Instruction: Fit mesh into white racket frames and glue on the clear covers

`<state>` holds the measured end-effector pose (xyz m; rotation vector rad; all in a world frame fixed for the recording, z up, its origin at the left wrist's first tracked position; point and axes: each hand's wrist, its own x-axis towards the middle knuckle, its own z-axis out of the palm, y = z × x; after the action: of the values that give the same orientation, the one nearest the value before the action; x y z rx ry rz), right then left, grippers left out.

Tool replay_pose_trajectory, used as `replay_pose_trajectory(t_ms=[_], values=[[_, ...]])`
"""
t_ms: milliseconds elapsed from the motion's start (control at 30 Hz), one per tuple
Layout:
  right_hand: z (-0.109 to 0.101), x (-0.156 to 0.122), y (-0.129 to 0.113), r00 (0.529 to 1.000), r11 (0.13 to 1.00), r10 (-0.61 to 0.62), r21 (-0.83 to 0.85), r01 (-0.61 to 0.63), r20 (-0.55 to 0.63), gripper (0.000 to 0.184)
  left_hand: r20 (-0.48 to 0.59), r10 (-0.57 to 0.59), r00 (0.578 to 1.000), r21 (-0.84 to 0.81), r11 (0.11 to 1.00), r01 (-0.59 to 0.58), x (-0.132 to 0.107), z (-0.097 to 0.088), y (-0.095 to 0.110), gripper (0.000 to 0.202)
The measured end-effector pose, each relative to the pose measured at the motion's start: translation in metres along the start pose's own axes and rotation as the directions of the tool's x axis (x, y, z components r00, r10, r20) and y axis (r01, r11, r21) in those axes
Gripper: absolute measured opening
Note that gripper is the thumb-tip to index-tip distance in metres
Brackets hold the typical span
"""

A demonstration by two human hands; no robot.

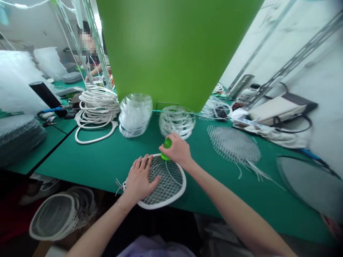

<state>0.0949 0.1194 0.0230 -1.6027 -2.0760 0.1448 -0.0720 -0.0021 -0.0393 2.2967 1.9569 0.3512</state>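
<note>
Left hand [140, 180] lay flat, fingers [141, 162] spread, pinning the white mesh swatter frame [166, 200] to the green worktop [80, 167], apparently to steady it. Right hand [175, 150] gripped a green plastic part [167, 143] at the frame's head. Beyond stood stacked clear mesh frames [135, 116] and coiled white loops [96, 107].
</note>
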Motion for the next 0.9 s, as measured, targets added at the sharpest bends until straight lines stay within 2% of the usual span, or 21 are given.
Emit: replay_pose_trajectory(t_ms=[167, 267, 333, 400, 500, 567, 633, 733, 800, 900], values=[[-0.002, -0.005, 0.016, 0.990, 0.990, 0.140, -0.032, -0.140, -0.023, 0.028, 0.088, -0.018, 0.996, 0.010, 1.000, 0.017, 0.014, -0.012, 0.012, 0.083], [0.000, -0.006, 0.018, 0.991, 0.989, 0.135, -0.050, -0.136, -0.012, 0.029, 0.093, 0.105, 0.990, 0.004, 0.994, -0.106, 0.035, -0.015, 0.025, 0.085], [-0.003, -0.009, 0.018, 0.995, 0.994, 0.099, -0.053, -0.100, -0.023, 0.029, 0.111, 0.212, 0.971, -0.032, 0.977, -0.209, 0.046, -0.011, 0.030, 0.079], [-0.009, -0.015, 0.019, 0.994, 0.994, 0.091, -0.047, -0.094, -0.061, 0.028, 0.137, 0.257, 0.957, -0.063, 0.966, -0.251, 0.052, -0.005, 0.031, 0.074], [-0.020, -0.029, 0.022, 0.980, 0.985, 0.159, -0.052, -0.166, -0.122, 0.026, 0.127, 0.253, 0.959, -0.068, 0.967, -0.246, 0.053, 0.002, 0.029, 0.071], [-0.026, -0.040, 0.025, 0.976, 0.979, 0.192, -0.052, -0.198, -0.103, 0.025, 0.112, 0.250, 0.962, -0.067, 0.967, -0.244, 0.051, 0.003, 0.029, 0.066], [-0.031, -0.052, 0.026, 0.980, 0.982, 0.180, -0.034, -0.183, -0.082, 0.024, 0.101, 0.241, 0.965, -0.067, 0.970, -0.235, 0.050, 0.003, 0.029, 0.063], [-0.037, -0.069, 0.027, 0.978, 0.985, 0.171, -0.014, -0.174, -0.117, 0.022, 0.083, 0.225, 0.971, -0.067, 0.973, -0.220, 0.050, 0.003, 0.031, 0.067], [-0.040, -0.079, 0.026, 0.977, 0.984, 0.175, -0.012, -0.178, -0.121, 0.020, 0.078, 0.250, 0.965, -0.060, 0.968, -0.246, 0.049, 0.002, 0.032, 0.068], [-0.045, -0.095, 0.025, 0.973, 0.985, 0.170, 0.003, -0.172, -0.155, 0.020, 0.085, 0.316, 0.945, -0.038, 0.949, -0.314, 0.048, 0.001, 0.033, 0.058]])
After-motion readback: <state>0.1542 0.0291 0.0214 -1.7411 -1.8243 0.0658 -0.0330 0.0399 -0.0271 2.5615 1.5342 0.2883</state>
